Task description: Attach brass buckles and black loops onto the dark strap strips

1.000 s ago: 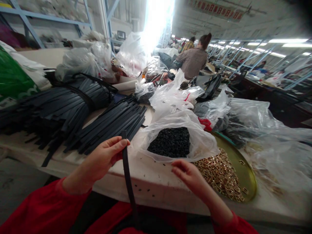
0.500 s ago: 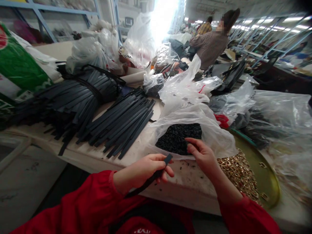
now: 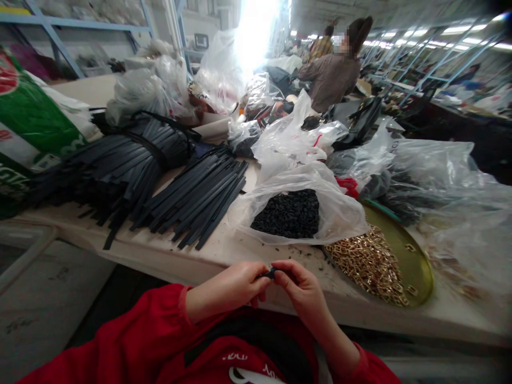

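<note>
My left hand (image 3: 234, 285) pinches the end of a black strap (image 3: 271, 273) at the table's near edge. My right hand (image 3: 300, 285) meets it, fingers pinched on the same strap tip, perhaps with a small black piece I cannot make out. The rest of the strap is hidden under my hands. Just beyond them lies an open clear bag of small black loops (image 3: 288, 213). To its right a gold tray (image 3: 416, 261) holds a heap of small gold buckles (image 3: 370, 264).
Loose black straps (image 3: 200, 197) and a bundled pile of straps (image 3: 120, 160) cover the table's left. Plastic bags (image 3: 420, 181) crowd the middle and right. A green printed sack (image 3: 28, 122) stands far left. A person (image 3: 332, 80) sits at the far end.
My left hand pulled the strap end down toward my lap. My right hand came back from the bag of black loops and closed on the strap tip.
</note>
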{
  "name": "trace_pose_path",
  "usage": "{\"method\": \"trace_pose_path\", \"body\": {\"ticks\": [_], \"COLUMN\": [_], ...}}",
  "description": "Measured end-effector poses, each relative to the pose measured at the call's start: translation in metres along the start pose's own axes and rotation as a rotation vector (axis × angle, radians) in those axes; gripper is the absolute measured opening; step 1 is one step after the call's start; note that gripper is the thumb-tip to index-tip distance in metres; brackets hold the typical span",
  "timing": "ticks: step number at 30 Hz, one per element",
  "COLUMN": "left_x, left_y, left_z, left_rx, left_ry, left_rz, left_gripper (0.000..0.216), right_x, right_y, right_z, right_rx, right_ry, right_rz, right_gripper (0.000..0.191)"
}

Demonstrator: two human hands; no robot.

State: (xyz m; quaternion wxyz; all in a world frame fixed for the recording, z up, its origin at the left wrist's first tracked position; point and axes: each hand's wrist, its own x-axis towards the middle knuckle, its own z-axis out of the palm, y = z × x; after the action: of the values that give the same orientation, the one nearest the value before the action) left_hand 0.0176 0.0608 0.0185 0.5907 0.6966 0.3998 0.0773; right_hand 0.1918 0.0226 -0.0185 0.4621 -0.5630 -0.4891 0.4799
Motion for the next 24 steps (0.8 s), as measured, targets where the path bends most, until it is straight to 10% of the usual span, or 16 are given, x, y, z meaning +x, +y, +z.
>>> {"method": "trace_pose_path", "body": {"ticks": [10, 17, 24], "left_x": [-0.001, 0.008, 0.023], "left_y": [-0.004, -0.007, -0.002], "left_z": [0.012, 0.011, 0.019], "left_rx": [-0.12, -0.086, -0.1], "left_ry": [0.164, 0.109, 0.027], "left_rz": [0.0, -0.093, -0.139], "left_gripper": [0.035, 0.028, 0.025], "right_x": [-0.017, 0.034, 0.08], "right_y": [0.025, 0.018, 0.019], "right_z": [0.026, -0.117, -0.16], "right_rx": [0.29, -1.134, -1.315], "right_ry": [0.044, 0.274, 0.098], "right_rz": [0.065, -0.035, 0.029], "right_gripper": [0.074, 0.024, 0.023]}}
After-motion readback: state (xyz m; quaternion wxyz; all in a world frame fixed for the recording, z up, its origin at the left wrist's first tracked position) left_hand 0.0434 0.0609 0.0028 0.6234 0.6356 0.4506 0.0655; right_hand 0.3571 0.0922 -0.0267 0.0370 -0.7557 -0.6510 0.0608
